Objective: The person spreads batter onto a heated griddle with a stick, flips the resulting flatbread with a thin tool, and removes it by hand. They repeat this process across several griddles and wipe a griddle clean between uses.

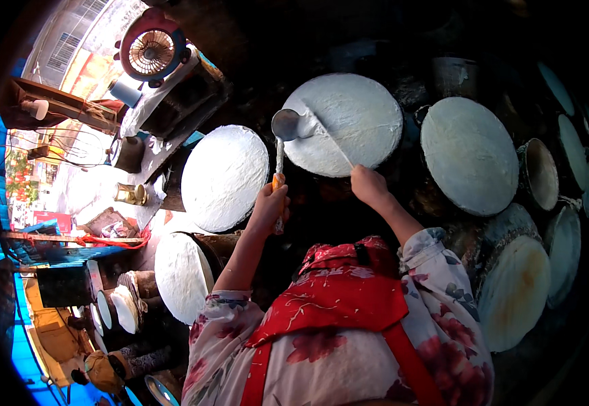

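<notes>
My left hand [269, 206] is closed round the orange handle of a ladle [286, 124], whose white-coated shaft rises to a metal bowl over a round disc [355, 115] covered in white paste. My right hand [368, 187] grips a thin, white-smeared stick [335, 145] that reaches across that disc, its far part beside the ladle's bowl. Another white round disc [223, 177] lies left of my left hand, and a third [469, 155] lies right of my right hand.
More discs [184, 277] and drum-shaped stands surround me on both sides. A fan [151, 52] sits on a cluttered bench at upper left, with a metal pot [127, 153]. Another person [105, 372] is at lower left, beside blue sheeting. The background at upper right is dark.
</notes>
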`<control>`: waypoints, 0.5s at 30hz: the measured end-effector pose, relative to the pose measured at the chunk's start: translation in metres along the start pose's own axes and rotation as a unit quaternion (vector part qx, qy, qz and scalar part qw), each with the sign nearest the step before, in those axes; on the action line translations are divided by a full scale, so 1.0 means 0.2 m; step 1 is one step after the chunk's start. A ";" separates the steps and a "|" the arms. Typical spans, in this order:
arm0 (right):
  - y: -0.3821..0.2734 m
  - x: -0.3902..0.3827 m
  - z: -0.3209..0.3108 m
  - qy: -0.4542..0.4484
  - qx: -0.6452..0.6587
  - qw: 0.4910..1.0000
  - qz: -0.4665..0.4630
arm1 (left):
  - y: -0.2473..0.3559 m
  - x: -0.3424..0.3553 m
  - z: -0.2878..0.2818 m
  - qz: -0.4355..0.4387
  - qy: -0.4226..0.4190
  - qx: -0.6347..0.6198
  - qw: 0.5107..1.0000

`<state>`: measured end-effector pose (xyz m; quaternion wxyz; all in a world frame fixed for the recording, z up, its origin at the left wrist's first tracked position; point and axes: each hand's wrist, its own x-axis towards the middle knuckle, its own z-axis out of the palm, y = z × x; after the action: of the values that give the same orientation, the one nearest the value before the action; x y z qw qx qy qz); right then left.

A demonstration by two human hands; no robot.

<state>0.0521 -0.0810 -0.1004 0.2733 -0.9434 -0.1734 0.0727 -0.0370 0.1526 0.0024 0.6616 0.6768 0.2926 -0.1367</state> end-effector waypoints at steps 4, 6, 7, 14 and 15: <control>0.12 -0.08 -0.03 -0.025 0.021 0.993 0.112 | -0.01 -0.01 0.00 -0.010 -0.003 -0.012 1.000; 0.03 -0.10 0.09 -0.058 0.038 0.994 0.087 | 0.00 -0.02 0.04 -0.015 -0.008 -0.025 1.000; -0.06 -0.11 0.10 -0.088 0.061 0.991 0.083 | 0.00 -0.02 0.06 -0.020 -0.009 -0.045 0.999; -0.13 -0.07 0.21 -0.020 0.221 0.975 -0.021 | 0.03 -0.23 0.01 -0.014 -0.049 -0.258 0.965; -0.16 -0.08 0.14 0.006 0.222 0.974 -0.048 | 0.03 -0.30 0.01 0.004 -0.049 -0.286 0.957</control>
<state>0.0214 -0.0476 -0.1064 0.4799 -0.8502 -0.1967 0.0905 -0.0795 0.1377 0.0419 0.8419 0.4524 0.2838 -0.0779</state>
